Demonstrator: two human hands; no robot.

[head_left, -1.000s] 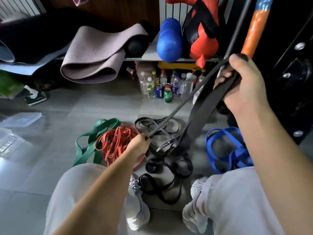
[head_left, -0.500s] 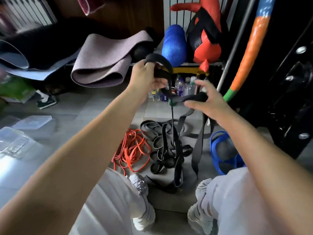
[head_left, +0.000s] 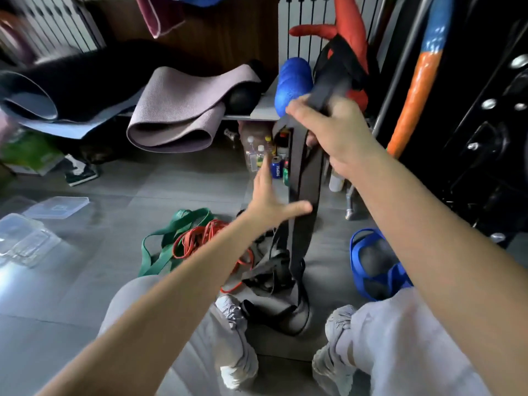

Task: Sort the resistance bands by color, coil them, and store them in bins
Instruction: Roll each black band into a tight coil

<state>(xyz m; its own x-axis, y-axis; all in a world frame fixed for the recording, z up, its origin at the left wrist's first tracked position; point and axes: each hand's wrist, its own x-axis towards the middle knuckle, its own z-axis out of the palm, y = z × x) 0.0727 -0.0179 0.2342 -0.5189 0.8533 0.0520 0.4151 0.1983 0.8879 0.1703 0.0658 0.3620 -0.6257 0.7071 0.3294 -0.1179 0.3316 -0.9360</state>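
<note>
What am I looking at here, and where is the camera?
No machine here: the two grips are a person's bare hands, filmed by one camera worn on the head, looking down past the knees. The right grip holds a black band up so it hangs to the floor. The left grip is open, fingers spread, beside that band. On the floor lie a green band, orange bands, a blue band and clear bins.

I see the left hand [head_left: 271, 207] only blurred. The black band [head_left: 304, 178] covers part of the right hand [head_left: 334, 130], and the picture's left edge cuts off the clear bin [head_left: 31, 241].
</note>
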